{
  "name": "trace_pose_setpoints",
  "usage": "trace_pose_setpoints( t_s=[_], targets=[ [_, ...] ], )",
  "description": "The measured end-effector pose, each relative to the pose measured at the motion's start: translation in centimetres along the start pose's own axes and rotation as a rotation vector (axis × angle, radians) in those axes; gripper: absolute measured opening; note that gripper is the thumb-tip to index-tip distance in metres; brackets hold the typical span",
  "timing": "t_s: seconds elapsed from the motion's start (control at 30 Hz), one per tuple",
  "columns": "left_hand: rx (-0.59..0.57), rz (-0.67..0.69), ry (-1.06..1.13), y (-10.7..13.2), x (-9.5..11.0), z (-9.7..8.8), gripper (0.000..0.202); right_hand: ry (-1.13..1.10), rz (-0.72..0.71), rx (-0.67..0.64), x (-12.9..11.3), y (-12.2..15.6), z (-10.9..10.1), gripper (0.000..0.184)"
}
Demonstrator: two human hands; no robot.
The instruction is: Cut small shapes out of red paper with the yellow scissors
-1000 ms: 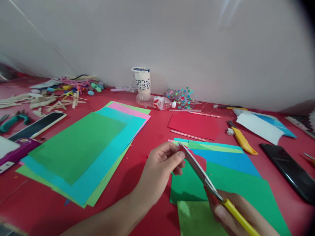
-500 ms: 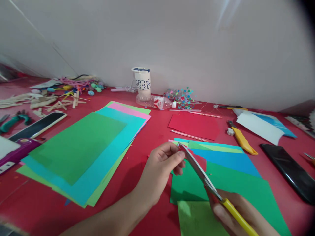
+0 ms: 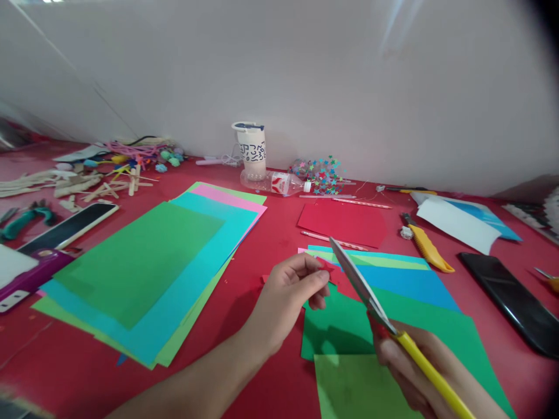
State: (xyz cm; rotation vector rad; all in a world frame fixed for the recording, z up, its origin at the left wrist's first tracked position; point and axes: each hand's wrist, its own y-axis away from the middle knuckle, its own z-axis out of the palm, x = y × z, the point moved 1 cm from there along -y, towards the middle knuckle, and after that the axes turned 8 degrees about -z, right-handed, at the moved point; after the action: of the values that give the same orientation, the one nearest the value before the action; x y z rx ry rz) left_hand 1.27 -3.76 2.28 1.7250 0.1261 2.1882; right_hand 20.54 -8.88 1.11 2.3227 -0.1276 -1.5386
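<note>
Between thumb and fingertips, my left hand (image 3: 286, 299) pinches a small red paper star (image 3: 329, 270), partly covered by the fingers. My right hand (image 3: 419, 355) is wrapped round the yellow handles of a pair of scissors (image 3: 362, 286). The blades point up and away, close together, just right of the star and apart from it. Beneath both hands lie a larger red paper piece (image 3: 348, 286), a dark green sheet (image 3: 419, 317), a blue sheet (image 3: 406, 283) and a light green sheet (image 3: 349, 387).
Coloured sheets (image 3: 144, 256) are stacked at left, beside a white-edged phone (image 3: 72, 227). A plastic bottle (image 3: 279, 183) lies by a tumbler (image 3: 252, 145) at the back. Rightward are a yellow utility knife (image 3: 425, 247), a black phone (image 3: 509, 302) and a red sheet (image 3: 343, 223).
The scissors have moved right and slightly up, away from the red paper in my left hand. The star's points now show clear of the blades. My left hand stays nearly still.
</note>
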Motion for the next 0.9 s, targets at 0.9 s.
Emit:
trace_pose_setpoints(
  t_s=[0.9],
  targets=[
    [0.364,0.105,-1.283,-3.4,2.6,-6.7,0.023,0.13,-0.212,0.004,0.7,-2.6,-1.7,0.038]
  ],
)
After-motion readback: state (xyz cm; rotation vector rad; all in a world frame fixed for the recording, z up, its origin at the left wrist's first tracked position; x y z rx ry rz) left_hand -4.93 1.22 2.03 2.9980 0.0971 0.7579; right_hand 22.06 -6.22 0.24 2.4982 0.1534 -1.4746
